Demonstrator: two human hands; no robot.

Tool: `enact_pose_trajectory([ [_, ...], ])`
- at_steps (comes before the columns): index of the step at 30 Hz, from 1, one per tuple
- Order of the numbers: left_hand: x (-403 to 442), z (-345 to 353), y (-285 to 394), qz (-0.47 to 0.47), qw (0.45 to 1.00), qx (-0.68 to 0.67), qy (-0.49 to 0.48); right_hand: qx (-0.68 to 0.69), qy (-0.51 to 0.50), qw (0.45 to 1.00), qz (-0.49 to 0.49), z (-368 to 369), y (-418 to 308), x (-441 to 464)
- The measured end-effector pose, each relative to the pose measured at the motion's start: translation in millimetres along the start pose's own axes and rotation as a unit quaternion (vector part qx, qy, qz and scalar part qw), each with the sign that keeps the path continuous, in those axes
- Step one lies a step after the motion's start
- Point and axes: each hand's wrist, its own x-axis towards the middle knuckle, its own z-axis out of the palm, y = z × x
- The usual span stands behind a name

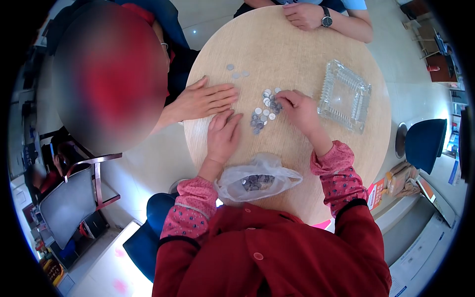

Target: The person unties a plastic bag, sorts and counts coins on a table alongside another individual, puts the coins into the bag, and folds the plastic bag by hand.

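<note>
My right hand (298,110) reaches over a loose pile of silver coins (271,97), thumb and index finger pinched together on a coin at its right edge. A second cluster of coins (259,123) lies just below that pile. My left hand (223,134) rests on the table at the left with its fingers loosely bent and holds nothing. Its fingertips are close to another person's flat hand (210,100). Between my forearms, near my body, a translucent plastic bag (230,185) lies with its mouth spread, and more coins (257,181) show inside.
The round wooden table (217,54) carries a rectangular glass ashtray (345,96) at the right. Several coins (236,75) lie at the upper left. Across the table rests another person's forearm with a black watch (326,22). Chairs (426,143) stand around the table.
</note>
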Motion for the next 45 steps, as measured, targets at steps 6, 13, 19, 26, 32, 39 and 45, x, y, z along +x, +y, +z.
enact_pose_trajectory([
  [6, -4.9, -1.3, 3.5, 0.05, 0.998, 0.018, -0.021, -0.038, -0.059, 0.997, -0.012, 13.1, -6.9, 57.2],
  [13, -4.7, -5.3, 7.6, 0.049, 0.998, 0.007, -0.041, -0.016, -0.057, 0.998, -0.013, 46.8, -0.2, 102.4],
  [19, -3.5, -3.8, 7.0, 0.04, 0.998, -0.002, -0.048, 0.064, -0.006, 0.996, 0.055, 15.0, -1.9, 72.3],
  [26, -3.5, -1.2, 2.1, 0.048, 0.998, -0.023, -0.042, 0.031, 0.024, 0.996, 0.083, -7.6, 6.6, -2.8],
  [32, -2.6, -1.5, 3.6, 0.048, 0.998, -0.002, -0.044, -0.116, -0.026, 0.99, 0.071, 6.4, -3.0, 26.6],
  [39, -3.8, -1.5, 1.7, 0.039, 0.998, -0.021, -0.041, -0.133, -0.101, 0.982, 0.093, 7.8, 6.8, 60.9],
  [45, -1.0, -3.0, 4.1, 0.043, 0.998, -0.023, -0.037, -0.12, -0.079, 0.99, 0.011, 30.7, 0.9, 106.5],
])
